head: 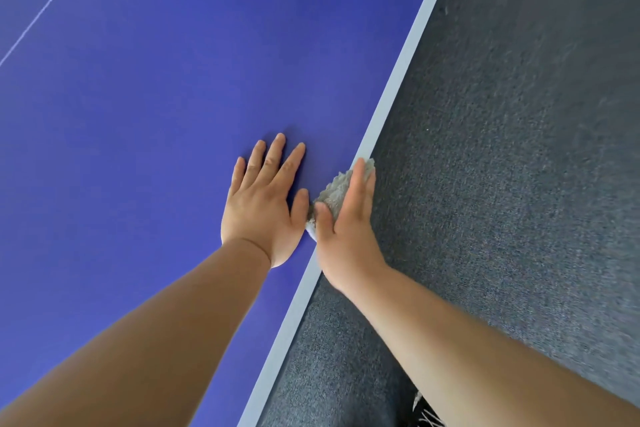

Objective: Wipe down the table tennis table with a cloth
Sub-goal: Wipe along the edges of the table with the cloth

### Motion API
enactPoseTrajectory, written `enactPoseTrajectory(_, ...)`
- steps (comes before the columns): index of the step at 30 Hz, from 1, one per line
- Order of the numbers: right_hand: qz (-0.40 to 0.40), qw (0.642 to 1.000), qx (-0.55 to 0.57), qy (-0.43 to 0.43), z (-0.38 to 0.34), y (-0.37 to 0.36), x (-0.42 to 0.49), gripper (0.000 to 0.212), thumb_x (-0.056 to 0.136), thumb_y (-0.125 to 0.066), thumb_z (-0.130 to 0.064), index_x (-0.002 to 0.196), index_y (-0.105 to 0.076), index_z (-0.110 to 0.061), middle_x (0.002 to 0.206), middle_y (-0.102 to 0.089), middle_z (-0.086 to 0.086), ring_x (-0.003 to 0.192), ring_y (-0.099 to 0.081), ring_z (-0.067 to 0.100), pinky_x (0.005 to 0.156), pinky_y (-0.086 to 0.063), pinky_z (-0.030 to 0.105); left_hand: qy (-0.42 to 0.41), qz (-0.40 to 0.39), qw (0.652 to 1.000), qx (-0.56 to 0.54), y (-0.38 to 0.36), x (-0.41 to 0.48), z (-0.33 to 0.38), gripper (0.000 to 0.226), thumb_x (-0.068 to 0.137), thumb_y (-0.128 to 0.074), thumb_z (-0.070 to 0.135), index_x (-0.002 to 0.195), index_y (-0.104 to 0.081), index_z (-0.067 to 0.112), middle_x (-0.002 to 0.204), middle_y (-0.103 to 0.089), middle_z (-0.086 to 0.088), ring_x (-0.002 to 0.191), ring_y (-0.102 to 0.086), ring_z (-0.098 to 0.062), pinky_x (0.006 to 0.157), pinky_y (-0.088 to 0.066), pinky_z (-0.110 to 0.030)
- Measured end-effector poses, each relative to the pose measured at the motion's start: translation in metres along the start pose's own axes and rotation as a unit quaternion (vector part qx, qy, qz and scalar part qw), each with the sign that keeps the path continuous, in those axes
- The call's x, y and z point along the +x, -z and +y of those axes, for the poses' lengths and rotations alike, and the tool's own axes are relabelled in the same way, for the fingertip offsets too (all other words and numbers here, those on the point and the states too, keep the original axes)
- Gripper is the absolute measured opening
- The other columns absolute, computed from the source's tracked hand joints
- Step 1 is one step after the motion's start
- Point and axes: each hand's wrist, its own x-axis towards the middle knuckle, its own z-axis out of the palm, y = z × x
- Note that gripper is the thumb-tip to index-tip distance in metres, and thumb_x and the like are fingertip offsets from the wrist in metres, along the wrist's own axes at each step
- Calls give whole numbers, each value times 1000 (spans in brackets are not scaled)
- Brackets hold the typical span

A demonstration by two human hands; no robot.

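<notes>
The blue table tennis table fills the left of the head view, its pale edge stripe running diagonally from top right to bottom middle. My left hand lies flat on the blue top with its fingers spread and straight, just inside that edge. A small grey fluffy cloth sits on the edge stripe right beside it. My right hand presses the cloth against the table's edge with straight fingers, its thumb on the cloth's near side. Most of the cloth is hidden under this hand.
Dark grey carpet covers the floor to the right of the table. A thin white line crosses the blue top at the upper left. Something black and white shows at the bottom, beneath my right forearm.
</notes>
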Motion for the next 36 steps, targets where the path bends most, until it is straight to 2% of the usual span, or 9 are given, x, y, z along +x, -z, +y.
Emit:
enactPoseTrajectory(4, 15, 999, -21, -45, -24, 34, 74, 83, 108, -45, -28, 159, 20, -37, 167, 30, -3, 150, 5, -1, 106, -11, 11, 0, 2, 1000, 4, 0, 0, -1, 68, 98, -16, 52, 164, -13, 38, 173, -5, 10, 160, 0, -17, 130, 0, -41)
enactPoseTrajectory(6, 44, 998, -13, -45, -31, 40, 89, 81, 109, -44, -27, 160, 17, -34, 169, 26, -2, 154, -1, 8, 106, -12, 9, -3, 1, 1000, 2, 0, 0, 0, 67, 98, -16, 52, 164, -14, 38, 173, -6, 9, 160, -1, -18, 130, -1, -42)
enactPoseTrajectory(8, 55, 998, 5, -20, -27, 32, 75, 81, 108, -45, -22, 162, 16, -27, 169, 24, -3, 155, 5, 4, 112, -6, 6, -4, 1, 1000, -1, 0, 0, 0, 67, 99, -19, 51, 164, -15, 38, 173, -7, 9, 160, -2, -19, 130, -2, -43)
enactPoseTrajectory(10, 40, 999, 19, 1, -15, 15, 40, 83, 107, -46, -19, 161, 16, -27, 168, 25, -6, 154, 12, 0, 121, -2, 13, -4, 0, 1000, -2, 1, 0, 0, 67, 99, -19, 50, 164, -14, 37, 173, -6, 9, 160, -1, -19, 130, -2, -43)
enactPoseTrajectory(15, 11, 1000, 5, 3, 0, 0, 5, 83, 107, -44, -25, 159, 19, -37, 166, 29, -10, 139, 21, -23, 104, 1, -6, -2, -3, 1000, -3, 1, 0, 0, 66, 99, -18, 49, 164, -13, 38, 173, -4, 9, 160, 1, -18, 130, -1, -42)
enactPoseTrajectory(20, 67, 997, -4, -37, -22, 31, 87, 77, 108, -43, -26, 162, 12, -32, 170, 19, -2, 154, 0, 5, 110, -10, 12, -2, -3, 1000, -1, 2, -1, 1, 66, 98, -15, 47, 164, -14, 37, 173, -8, 7, 160, 0, -19, 130, -1, -42)
enactPoseTrajectory(26, 65, 997, 45, 17, -4, 0, 20, 76, 107, -39, -21, 162, 13, -22, 171, 15, -2, 157, 6, 6, 129, -7, 35, 3, -10, 1000, -4, 3, -1, 2, 69, 96, -13, 46, 164, -12, 38, 173, -6, 8, 160, 1, -18, 130, 1, -41)
enactPoseTrajectory(32, 46, 999, 5, 9, -1, -2, 13, 74, 108, -39, -21, 163, 11, -30, 169, 23, -5, 155, 10, 2, 117, -4, 12, 3, -8, 1000, -10, 2, -2, 1, 70, 94, -13, 46, 164, -13, 39, 173, -5, 9, 160, 1, -18, 130, 1, -41)
enactPoseTrajectory(36, 77, 997, 13, -8, -17, 19, 59, 68, 109, -38, -22, 165, 1, -27, 172, 8, 2, 156, -11, 12, 125, -21, 32, 1, 5, 1000, -23, -1, -1, -1, 71, 93, -13, 46, 164, -15, 39, 173, -9, 9, 160, -2, -19, 130, 0, -40)
